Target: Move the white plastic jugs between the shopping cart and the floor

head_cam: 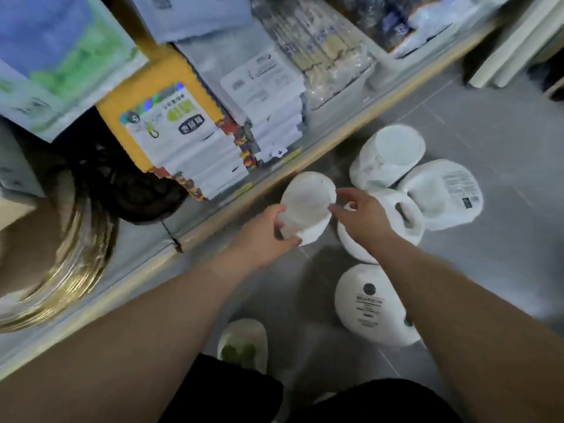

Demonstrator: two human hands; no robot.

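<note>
Down low, both bare forearms reach forward from the near edge, close to parallel, towards one jug (306, 206) that lies tipped with its round base turned up at the camera. The left hand (262, 236) grips the jug's near left side, thumb over the base's edge and fingers curled under it. The right hand (364, 219) comes in from the right with the wrist slightly bent; its thumb and fingers are loosely apart, the tips right at the jug's right rim, though whether they press on it is not clear. The jug sits just right of the shelf (213, 219) edge; whether it rests on the floor (488, 132) or is lifted off it cannot be told. The other jugs (387, 157) lie clustered on the floor just right of and behind the hands, one of them under the right forearm with its label up. Stacked packets (189, 154) fill the shelf at left, and a shoe (244, 340) shows between the arms.
</note>
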